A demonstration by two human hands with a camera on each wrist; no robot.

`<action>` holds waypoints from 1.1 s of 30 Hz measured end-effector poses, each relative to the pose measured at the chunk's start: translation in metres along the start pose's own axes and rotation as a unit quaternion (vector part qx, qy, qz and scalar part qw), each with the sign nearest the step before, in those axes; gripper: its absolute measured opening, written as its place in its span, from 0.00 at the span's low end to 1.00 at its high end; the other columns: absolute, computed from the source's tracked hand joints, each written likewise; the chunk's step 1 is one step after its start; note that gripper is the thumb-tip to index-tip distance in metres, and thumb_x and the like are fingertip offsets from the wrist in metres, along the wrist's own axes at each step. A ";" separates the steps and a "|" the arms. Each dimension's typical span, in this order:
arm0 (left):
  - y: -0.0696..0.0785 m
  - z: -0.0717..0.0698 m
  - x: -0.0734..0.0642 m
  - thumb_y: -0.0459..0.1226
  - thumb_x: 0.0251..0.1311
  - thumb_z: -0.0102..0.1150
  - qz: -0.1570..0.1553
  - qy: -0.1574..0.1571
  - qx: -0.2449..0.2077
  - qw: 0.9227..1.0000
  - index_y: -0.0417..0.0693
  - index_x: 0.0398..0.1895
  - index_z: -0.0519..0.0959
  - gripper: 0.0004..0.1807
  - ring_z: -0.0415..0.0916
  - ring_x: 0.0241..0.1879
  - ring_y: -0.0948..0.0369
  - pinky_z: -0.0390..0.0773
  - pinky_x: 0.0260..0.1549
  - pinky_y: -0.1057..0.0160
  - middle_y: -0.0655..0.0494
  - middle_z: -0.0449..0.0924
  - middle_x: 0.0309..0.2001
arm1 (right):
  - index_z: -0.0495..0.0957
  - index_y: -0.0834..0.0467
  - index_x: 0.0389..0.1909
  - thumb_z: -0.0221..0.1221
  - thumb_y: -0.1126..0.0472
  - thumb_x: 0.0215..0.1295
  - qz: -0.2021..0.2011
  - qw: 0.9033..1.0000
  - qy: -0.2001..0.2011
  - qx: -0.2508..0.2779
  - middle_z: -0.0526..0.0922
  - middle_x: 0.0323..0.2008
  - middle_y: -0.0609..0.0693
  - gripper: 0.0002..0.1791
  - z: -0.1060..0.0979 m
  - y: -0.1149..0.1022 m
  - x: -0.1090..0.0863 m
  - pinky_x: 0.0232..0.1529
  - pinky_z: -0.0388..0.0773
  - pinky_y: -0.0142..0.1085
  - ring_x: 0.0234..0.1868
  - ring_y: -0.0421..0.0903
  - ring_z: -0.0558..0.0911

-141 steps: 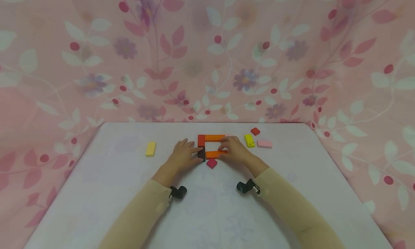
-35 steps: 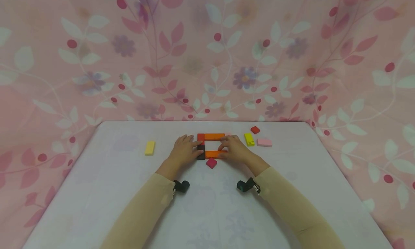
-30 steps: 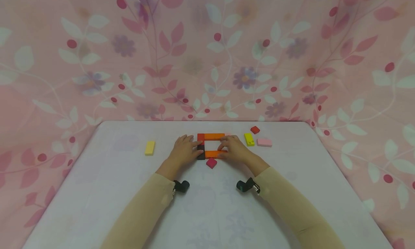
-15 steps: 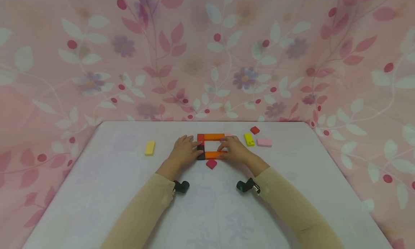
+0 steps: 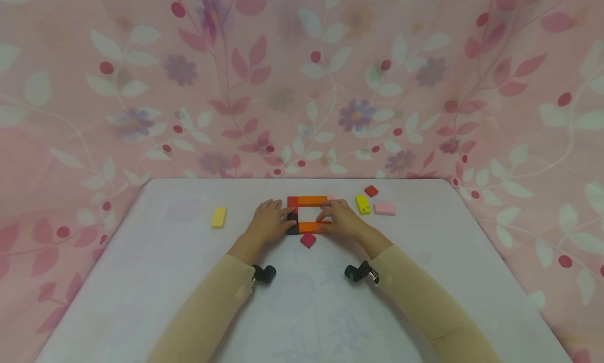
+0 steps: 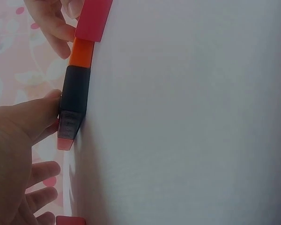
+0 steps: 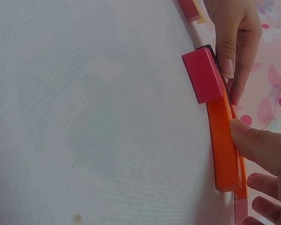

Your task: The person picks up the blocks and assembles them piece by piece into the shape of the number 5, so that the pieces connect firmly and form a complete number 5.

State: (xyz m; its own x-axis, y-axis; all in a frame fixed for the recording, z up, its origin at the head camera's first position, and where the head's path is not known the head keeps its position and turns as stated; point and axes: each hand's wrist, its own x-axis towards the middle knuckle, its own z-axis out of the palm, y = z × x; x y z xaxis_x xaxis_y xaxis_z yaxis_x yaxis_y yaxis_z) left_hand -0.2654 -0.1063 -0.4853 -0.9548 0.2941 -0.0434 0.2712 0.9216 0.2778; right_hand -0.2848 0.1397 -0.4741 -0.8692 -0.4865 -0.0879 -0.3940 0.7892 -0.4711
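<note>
Small blocks form a three-sided frame on the table: a red block and a black block end to end on the left, a far orange block and a near orange block. My left hand rests its thumb on the black block and its index finger by the red one. With spread thumb and index finger, my right hand touches the near and far orange blocks. A crimson block stands against the near orange block's front. Behind the right fingers a pink piece is partly hidden.
Left of the frame lies a pale yellow block. To the right are a bright yellow block, a pink block and a red block. Another red block shows low in the left wrist view. A floral cloth hangs behind the table.
Since the oldest frame, my left index finger has moved up to the red block, and the black block has closed against the near orange one. Over the last second both hands stay still.
</note>
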 end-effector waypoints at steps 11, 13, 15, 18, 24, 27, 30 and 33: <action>0.000 0.001 0.000 0.55 0.69 0.56 0.007 0.003 0.005 1.000 0.60 0.71 0.72 0.29 0.54 0.74 0.45 0.49 0.74 0.45 0.44 0.63 0.73 | 0.88 0.47 0.46 0.70 0.47 0.61 -0.007 1.000 0.004 0.008 0.73 0.67 0.53 0.15 -0.001 -0.001 -0.003 0.69 0.64 0.54 0.70 0.56 0.62; 0.000 0.000 0.000 0.55 0.69 0.56 0.009 0.004 0.002 1.000 0.59 0.70 0.73 0.29 0.54 0.74 0.45 0.49 0.74 0.45 0.44 0.64 0.73 | 0.88 0.47 0.47 0.70 0.48 0.61 -0.010 1.000 0.005 0.008 0.73 0.66 0.53 0.15 0.000 -0.001 -0.003 0.68 0.65 0.54 0.69 0.57 0.62; -0.001 0.001 0.000 0.55 0.69 0.57 0.010 0.006 -0.001 1.000 0.59 0.70 0.73 0.29 0.55 0.74 0.46 0.50 0.74 0.46 0.44 0.64 0.73 | 0.88 0.47 0.47 0.70 0.49 0.61 -0.011 1.000 0.005 0.005 0.74 0.66 0.53 0.15 0.000 -0.001 -0.003 0.69 0.64 0.54 0.69 0.56 0.62; -0.001 0.001 0.001 0.54 0.69 0.57 0.014 0.008 -0.004 1.000 0.58 0.70 0.73 0.29 0.55 0.74 0.47 0.50 0.74 0.46 0.45 0.65 0.73 | 0.88 0.47 0.48 0.69 0.50 0.62 -0.012 1.000 0.005 0.004 0.73 0.66 0.54 0.15 -0.001 -0.002 -0.003 0.69 0.64 0.55 0.69 0.57 0.62; -0.002 0.003 0.000 0.55 0.69 0.56 0.016 0.015 -0.017 1.000 0.60 0.70 0.73 0.29 0.55 0.74 0.48 0.52 0.73 0.46 0.46 0.64 0.73 | 0.87 0.46 0.48 0.70 0.48 0.61 -0.002 1.000 0.005 0.011 0.72 0.67 0.53 0.15 -0.001 -0.005 -0.006 0.68 0.66 0.54 0.70 0.56 0.62; -0.002 0.002 0.000 0.55 0.69 0.56 0.017 0.019 -0.022 0.999 0.60 0.70 0.73 0.28 0.55 0.74 0.48 0.53 0.73 0.45 0.47 0.64 0.73 | 0.87 0.44 0.47 0.70 0.48 0.60 -0.003 1.000 0.010 0.015 0.72 0.67 0.52 0.15 -0.001 -0.006 -0.007 0.68 0.66 0.54 0.70 0.55 0.61; -0.001 0.002 0.000 0.54 0.69 0.56 0.020 0.020 -0.023 0.999 0.60 0.70 0.74 0.27 0.56 0.74 0.48 0.53 0.73 0.45 0.47 0.64 0.73 | 0.87 0.43 0.46 0.70 0.48 0.60 -0.020 0.999 0.016 0.023 0.72 0.67 0.52 0.13 0.000 -0.006 -0.008 0.67 0.66 0.54 0.69 0.54 0.61; -0.001 0.001 -0.001 0.53 0.69 0.57 0.023 0.017 -0.024 0.999 0.59 0.69 0.74 0.27 0.56 0.74 0.48 0.53 0.73 0.45 0.46 0.64 0.73 | 0.87 0.42 0.45 0.70 0.50 0.61 -0.050 0.998 0.010 0.034 0.72 0.67 0.50 0.12 0.000 -0.007 -0.010 0.68 0.67 0.53 0.69 0.52 0.61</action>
State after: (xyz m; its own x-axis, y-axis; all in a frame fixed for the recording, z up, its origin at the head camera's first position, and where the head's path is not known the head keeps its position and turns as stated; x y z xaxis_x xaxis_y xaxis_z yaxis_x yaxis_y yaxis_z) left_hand -0.2645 -0.1070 -0.4865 -0.9452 0.3266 0.0034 0.3099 0.8935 0.3249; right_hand -0.2731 0.1393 -0.4704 -0.8325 -0.5537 -0.0193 -0.4591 0.7088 -0.5355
